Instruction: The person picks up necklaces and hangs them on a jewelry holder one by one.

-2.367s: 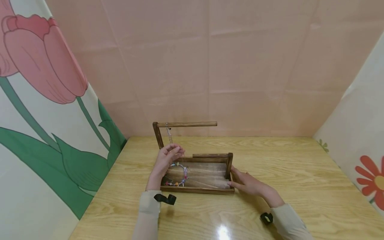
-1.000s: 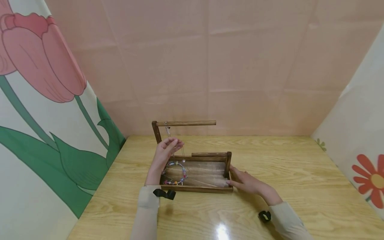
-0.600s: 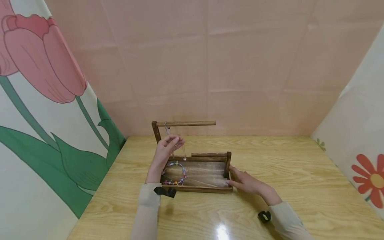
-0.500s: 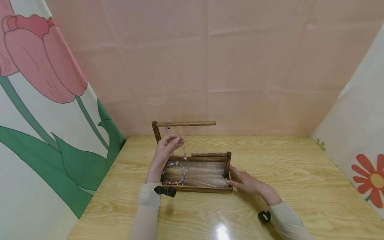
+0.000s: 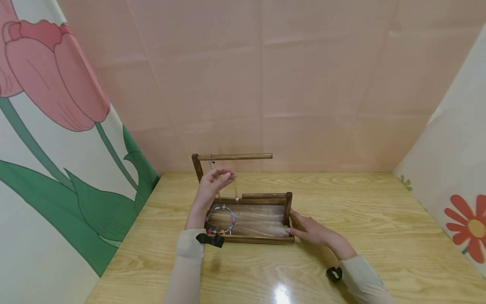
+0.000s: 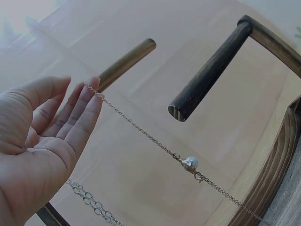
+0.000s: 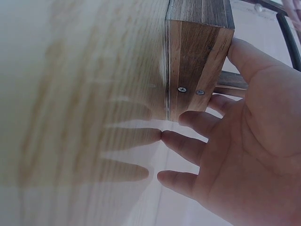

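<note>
1. The necklace (image 6: 175, 155) hangs from the fingertips of the left grip (image 5: 211, 188). From my seat far away, I can't tell if the thumb pinches it — the left wrist view shows the thumb a bit apart.
2. I think it will feel very light and floppy, like string. The chain looks thin, so it may slip, tangle or snap. I'd take hold high on the chain, not by the smooth white bead (image 6: 191, 163).
3. The right grip (image 5: 312, 231) is not clenched: its fingers reach out and touch the right end of the wooden tray (image 5: 248, 240). That wood looks stiff.
4. A bracelet (image 5: 233, 219) of bright beads is at the tray's left side. A silver chain (image 5: 211, 160) hangs on the high rod (image 5: 243, 156); a lower rod (image 5: 264, 195) is at the right.
5. The tray sits on a shiny table (image 5: 341, 202) with wood lines. Behind is a creased pink wall (image 5: 262, 84). I see a big tulip (image 5: 62, 80) on the left — and a red flower (image 5: 476, 227) on the right.
</note>
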The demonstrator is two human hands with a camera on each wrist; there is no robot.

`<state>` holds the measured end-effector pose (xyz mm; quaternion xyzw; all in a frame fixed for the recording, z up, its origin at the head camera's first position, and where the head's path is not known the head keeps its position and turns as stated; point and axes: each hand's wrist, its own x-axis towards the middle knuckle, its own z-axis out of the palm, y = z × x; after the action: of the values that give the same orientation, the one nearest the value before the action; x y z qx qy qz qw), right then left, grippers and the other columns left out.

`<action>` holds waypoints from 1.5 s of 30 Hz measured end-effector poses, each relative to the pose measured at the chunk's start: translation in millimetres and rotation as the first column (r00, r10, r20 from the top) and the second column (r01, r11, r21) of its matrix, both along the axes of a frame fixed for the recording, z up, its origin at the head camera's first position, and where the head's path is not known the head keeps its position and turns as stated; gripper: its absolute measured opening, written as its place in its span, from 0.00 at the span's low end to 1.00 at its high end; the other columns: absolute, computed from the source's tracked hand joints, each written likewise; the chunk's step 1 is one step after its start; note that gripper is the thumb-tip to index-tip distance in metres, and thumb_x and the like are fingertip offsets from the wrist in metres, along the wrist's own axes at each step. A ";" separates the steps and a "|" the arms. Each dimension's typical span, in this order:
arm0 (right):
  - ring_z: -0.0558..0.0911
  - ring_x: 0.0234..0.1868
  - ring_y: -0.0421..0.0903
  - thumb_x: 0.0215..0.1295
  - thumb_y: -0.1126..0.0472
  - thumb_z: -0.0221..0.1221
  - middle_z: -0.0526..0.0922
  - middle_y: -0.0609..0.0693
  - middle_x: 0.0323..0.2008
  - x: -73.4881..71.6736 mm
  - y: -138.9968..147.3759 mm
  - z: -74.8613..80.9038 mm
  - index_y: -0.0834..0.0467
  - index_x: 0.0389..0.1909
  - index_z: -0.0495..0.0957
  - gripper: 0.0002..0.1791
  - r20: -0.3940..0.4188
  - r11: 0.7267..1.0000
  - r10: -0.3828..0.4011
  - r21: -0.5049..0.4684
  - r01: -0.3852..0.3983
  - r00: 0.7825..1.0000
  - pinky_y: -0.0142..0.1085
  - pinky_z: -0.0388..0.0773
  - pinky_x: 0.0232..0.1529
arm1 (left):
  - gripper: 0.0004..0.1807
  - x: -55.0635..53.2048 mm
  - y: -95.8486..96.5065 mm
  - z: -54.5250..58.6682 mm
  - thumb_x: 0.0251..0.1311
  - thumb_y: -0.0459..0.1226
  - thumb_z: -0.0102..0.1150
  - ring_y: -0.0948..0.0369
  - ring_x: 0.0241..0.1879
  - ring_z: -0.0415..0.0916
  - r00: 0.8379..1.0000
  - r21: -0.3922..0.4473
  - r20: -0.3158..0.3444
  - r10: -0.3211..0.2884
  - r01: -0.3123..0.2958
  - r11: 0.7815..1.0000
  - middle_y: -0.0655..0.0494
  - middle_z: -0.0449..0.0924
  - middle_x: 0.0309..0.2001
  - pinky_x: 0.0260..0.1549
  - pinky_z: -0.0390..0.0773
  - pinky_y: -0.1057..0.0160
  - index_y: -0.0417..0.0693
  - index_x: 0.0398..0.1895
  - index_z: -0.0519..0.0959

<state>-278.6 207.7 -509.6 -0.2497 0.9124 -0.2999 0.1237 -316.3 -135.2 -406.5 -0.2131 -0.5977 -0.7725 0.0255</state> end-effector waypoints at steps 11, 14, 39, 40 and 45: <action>0.52 0.70 0.61 0.68 0.41 0.47 0.49 0.61 0.71 -2.7 1.3 -4.3 0.62 0.72 0.40 0.43 0.011 1.000 0.010 -0.009 -0.010 1.000 0.63 0.41 0.67 | 0.14 -0.6 4.7 6.8 0.60 0.28 0.56 0.49 0.52 0.76 0.999 -0.035 -0.023 -0.022 0.021 0.999 0.46 0.77 0.47 0.55 0.74 0.58 0.36 0.50 0.73; 0.52 0.70 0.61 0.68 0.42 0.47 0.49 0.61 0.71 -2.7 1.1 -3.9 0.62 0.72 0.40 0.43 0.007 1.000 0.010 -0.016 -0.010 1.000 0.63 0.41 0.66 | 0.16 -0.6 6.5 8.7 0.58 0.28 0.58 0.52 0.51 0.77 0.999 -0.050 -0.023 -0.025 0.024 0.998 0.43 0.76 0.49 0.54 0.75 0.59 0.38 0.50 0.74; 0.52 0.70 0.61 0.68 0.42 0.48 0.49 0.62 0.71 0.3 1.1 -1.4 0.61 0.72 0.40 0.43 0.032 1.000 0.004 -0.020 -0.003 0.999 0.63 0.41 0.66 | 0.16 -7.5 23.7 20.3 0.55 0.21 0.55 0.56 0.46 0.80 0.999 -0.038 -0.040 -0.036 0.034 0.999 0.36 0.76 0.48 0.51 0.77 0.59 0.40 0.46 0.76; 0.52 0.70 0.62 0.68 0.42 0.48 0.49 0.62 0.71 0.4 1.1 -1.3 0.61 0.72 0.40 0.43 0.032 1.000 0.005 -0.020 -0.004 0.999 0.63 0.41 0.66 | 0.15 -6.0 24.4 22.5 0.55 0.21 0.55 0.55 0.46 0.80 0.999 -0.038 -0.041 -0.036 0.034 0.999 0.37 0.76 0.47 0.51 0.77 0.60 0.40 0.45 0.76; 0.52 0.70 0.61 0.68 0.42 0.47 0.50 0.62 0.71 0.0 0.7 -0.7 0.62 0.72 0.40 0.44 0.025 1.000 0.010 -0.014 -0.009 1.000 0.64 0.41 0.66 | 0.14 3.1 26.8 33.8 0.56 0.21 0.55 0.54 0.47 0.79 0.998 -0.062 -0.058 -0.034 0.031 0.998 0.45 0.79 0.45 0.50 0.77 0.61 0.41 0.45 0.77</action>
<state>-278.5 208.4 -510.2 -0.2511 0.9074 -0.3088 0.1347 -313.2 -108.4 -372.7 -0.2463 -0.6164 -0.7476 0.0241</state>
